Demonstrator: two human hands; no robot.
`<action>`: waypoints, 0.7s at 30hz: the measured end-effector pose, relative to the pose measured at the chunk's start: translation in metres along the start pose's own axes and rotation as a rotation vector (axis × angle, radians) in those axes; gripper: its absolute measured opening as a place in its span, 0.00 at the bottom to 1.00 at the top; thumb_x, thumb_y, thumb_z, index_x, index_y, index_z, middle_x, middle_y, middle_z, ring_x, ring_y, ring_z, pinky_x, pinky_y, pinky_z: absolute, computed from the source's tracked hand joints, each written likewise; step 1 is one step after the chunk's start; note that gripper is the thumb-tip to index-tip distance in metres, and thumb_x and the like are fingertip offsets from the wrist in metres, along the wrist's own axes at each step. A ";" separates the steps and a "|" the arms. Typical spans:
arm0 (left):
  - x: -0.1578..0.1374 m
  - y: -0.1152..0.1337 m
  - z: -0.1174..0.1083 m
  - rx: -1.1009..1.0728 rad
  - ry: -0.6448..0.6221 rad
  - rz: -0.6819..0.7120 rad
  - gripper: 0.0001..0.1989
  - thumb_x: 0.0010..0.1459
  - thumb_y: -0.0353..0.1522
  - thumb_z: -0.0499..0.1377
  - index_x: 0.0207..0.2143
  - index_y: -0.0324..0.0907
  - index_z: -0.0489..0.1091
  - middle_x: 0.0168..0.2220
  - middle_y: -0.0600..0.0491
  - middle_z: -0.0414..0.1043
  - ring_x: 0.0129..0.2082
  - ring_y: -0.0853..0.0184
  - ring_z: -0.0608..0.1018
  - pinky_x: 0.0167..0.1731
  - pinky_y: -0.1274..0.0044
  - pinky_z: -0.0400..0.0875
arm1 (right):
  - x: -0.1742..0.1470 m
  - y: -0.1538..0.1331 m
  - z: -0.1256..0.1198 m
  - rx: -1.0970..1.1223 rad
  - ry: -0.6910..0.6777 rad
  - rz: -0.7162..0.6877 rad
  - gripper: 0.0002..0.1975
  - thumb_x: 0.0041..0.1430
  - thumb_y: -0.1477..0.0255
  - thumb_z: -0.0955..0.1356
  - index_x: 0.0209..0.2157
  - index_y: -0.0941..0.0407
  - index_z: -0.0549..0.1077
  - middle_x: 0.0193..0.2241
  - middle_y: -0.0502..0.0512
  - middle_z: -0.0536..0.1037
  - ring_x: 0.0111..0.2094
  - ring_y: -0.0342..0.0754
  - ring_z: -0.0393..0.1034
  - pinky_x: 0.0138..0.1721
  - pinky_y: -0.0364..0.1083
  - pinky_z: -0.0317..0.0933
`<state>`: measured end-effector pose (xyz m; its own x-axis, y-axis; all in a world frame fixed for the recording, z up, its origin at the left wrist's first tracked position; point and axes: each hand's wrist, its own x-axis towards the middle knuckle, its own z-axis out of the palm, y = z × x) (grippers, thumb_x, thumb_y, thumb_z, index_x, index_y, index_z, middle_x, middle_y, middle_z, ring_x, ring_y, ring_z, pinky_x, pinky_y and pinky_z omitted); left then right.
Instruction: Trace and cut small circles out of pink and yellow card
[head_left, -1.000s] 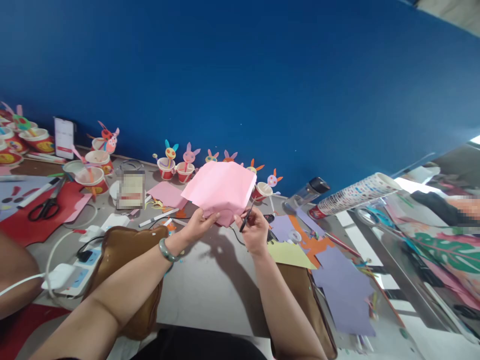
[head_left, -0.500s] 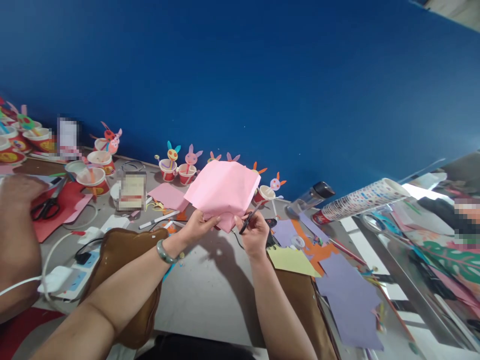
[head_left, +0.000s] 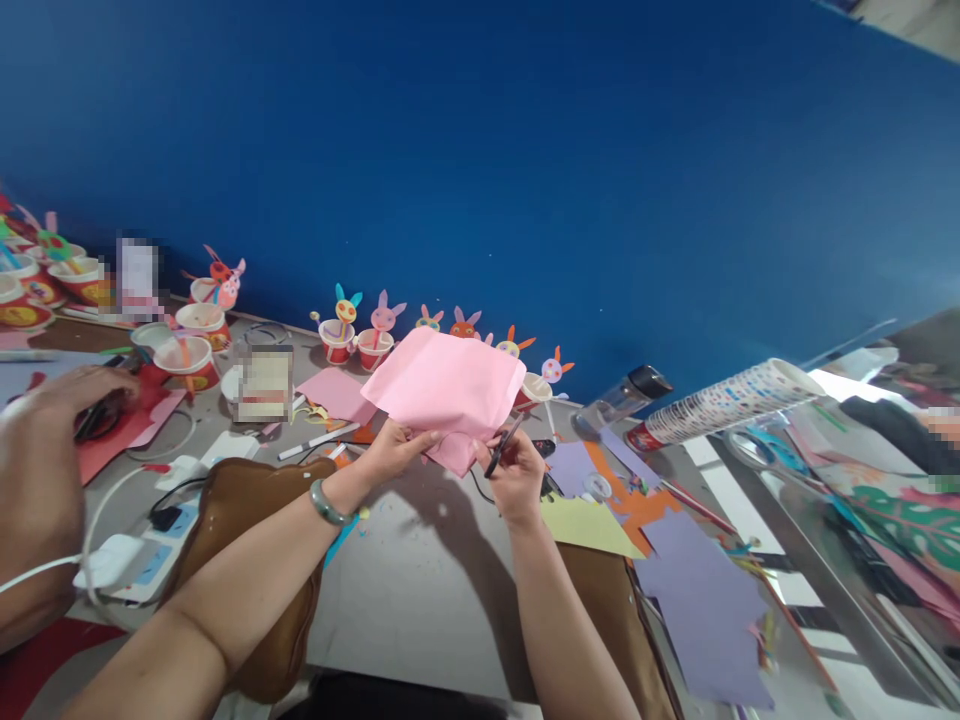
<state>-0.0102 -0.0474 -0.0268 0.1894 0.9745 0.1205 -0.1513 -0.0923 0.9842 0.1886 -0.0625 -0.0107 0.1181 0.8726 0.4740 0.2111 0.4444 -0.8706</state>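
A sheet of pink paper (head_left: 450, 380) is held up above the table, its near edge bent and partly cut. My left hand (head_left: 394, 452) pinches that near edge, thumb on top; a green bangle circles the wrist. My right hand (head_left: 516, 470) is closed around dark-handled scissors (head_left: 501, 448) at the paper's right near corner. The scissor blades are mostly hidden by the paper and fingers. Behind the sheet stand paper cups (head_left: 374, 350) topped with paper rabbit faces (head_left: 383, 314), some partly covered by the sheet.
At left, a co-worker's hand (head_left: 90, 395) is over scissors on red paper (head_left: 112, 440). A power strip (head_left: 154, 560) and brown cushion (head_left: 251, 540) lie nearby. Purple paper (head_left: 701, 600), yellow-green paper (head_left: 589, 525), a bottle (head_left: 626, 400) and a cup stack (head_left: 720, 402) are at right.
The pink paper has tilted and lowered slightly, and my right hand with the scissors has shifted a little right and down. The co-worker's hand has reached onto the scissors at left.
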 end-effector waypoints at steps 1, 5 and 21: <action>0.000 -0.001 0.000 0.001 0.007 -0.006 0.27 0.48 0.53 0.72 0.18 0.40 0.68 0.19 0.56 0.65 0.22 0.73 0.65 0.24 0.78 0.62 | -0.001 0.001 -0.001 0.006 0.005 -0.005 0.16 0.52 0.65 0.77 0.25 0.53 0.67 0.24 0.46 0.69 0.25 0.41 0.62 0.27 0.42 0.59; -0.001 -0.004 -0.004 0.007 0.085 -0.047 0.29 0.51 0.53 0.70 0.17 0.41 0.65 0.15 0.59 0.59 0.16 0.75 0.61 0.16 0.79 0.54 | -0.005 0.003 -0.005 0.032 0.055 0.009 0.13 0.53 0.67 0.77 0.28 0.53 0.70 0.30 0.51 0.78 0.28 0.44 0.69 0.32 0.44 0.65; 0.007 -0.015 -0.003 -0.170 0.327 -0.028 0.23 0.44 0.47 0.73 0.20 0.38 0.72 0.21 0.56 0.70 0.25 0.72 0.73 0.29 0.79 0.73 | -0.048 0.020 -0.005 0.030 -0.371 0.282 0.29 0.50 0.40 0.74 0.32 0.54 0.73 0.29 0.51 0.75 0.30 0.46 0.66 0.33 0.45 0.62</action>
<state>-0.0095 -0.0382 -0.0416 -0.1201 0.9926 0.0186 -0.3152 -0.0559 0.9474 0.1925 -0.0965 -0.0497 -0.1897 0.9712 0.1440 0.1914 0.1805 -0.9648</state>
